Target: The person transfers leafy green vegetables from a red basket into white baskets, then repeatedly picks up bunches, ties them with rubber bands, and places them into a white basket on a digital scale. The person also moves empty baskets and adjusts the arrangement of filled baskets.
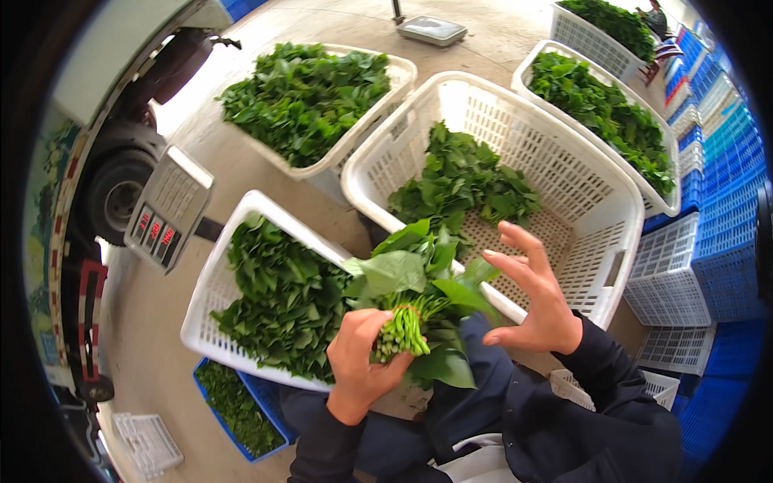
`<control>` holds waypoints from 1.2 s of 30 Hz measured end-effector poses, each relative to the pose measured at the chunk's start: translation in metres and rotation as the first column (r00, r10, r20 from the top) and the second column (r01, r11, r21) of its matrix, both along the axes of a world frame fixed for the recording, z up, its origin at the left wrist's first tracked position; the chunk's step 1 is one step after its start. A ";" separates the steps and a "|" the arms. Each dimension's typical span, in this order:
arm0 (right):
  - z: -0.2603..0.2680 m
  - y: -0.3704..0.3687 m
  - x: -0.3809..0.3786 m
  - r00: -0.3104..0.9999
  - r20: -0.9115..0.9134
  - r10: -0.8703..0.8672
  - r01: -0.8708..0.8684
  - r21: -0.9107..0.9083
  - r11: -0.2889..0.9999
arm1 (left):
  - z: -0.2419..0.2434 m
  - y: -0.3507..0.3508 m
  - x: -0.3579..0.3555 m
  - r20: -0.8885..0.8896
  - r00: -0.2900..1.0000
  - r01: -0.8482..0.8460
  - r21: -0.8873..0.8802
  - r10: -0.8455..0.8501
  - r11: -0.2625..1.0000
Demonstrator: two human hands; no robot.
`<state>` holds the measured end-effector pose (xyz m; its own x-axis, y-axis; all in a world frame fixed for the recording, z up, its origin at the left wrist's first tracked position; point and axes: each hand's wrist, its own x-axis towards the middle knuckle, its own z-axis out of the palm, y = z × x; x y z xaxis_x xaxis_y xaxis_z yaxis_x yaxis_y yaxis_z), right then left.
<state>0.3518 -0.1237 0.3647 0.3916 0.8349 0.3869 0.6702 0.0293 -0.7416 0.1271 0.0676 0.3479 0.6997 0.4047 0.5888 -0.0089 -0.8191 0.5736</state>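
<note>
My left hand (366, 356) grips a bunch of leafy greens (403, 329) by its cut stems, which an orange-red band ties together. The leaves fan out upward and to the right, over the rim of a large white plastic crate (561, 253). To the right of the bunch, my right hand (534, 290) is raised with fingers spread and holds nothing. Several more bunches of greens (459, 175) lie in the large crate, mostly at its left side. On my left, a smaller white crate (259, 202) holds a thick layer of the same greens (284, 290).
Filled white crates of greens (314, 102) (604, 121) stand beyond. A digital scale display (169, 208) rises at left, before a truck wheel (118, 196). A blue crate (241, 416) sits lower left. Stacked blue crates (724, 229) line the right. A person (655, 21) is far back.
</note>
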 end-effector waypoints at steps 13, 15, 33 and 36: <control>-0.041 0.111 -0.120 0.925 0.255 0.281 -0.351 0.294 0.889 | 0.017 -0.024 -0.153 -0.309 0.938 -0.067 0.290 0.160 0.955; -0.043 0.107 -0.126 0.935 0.196 0.296 -0.336 0.222 0.915 | 0.013 -0.028 -0.160 -0.303 0.938 -0.079 0.293 0.170 0.953; -0.056 0.083 -0.141 0.876 -0.427 0.226 -0.097 0.302 0.948 | 0.007 -0.034 -0.177 -0.238 0.897 -0.333 0.186 0.371 0.924; -0.067 0.059 -0.139 0.895 -0.349 0.278 -0.189 0.267 0.945 | 0.008 -0.029 -0.182 -0.221 0.875 -0.411 0.134 0.431 0.902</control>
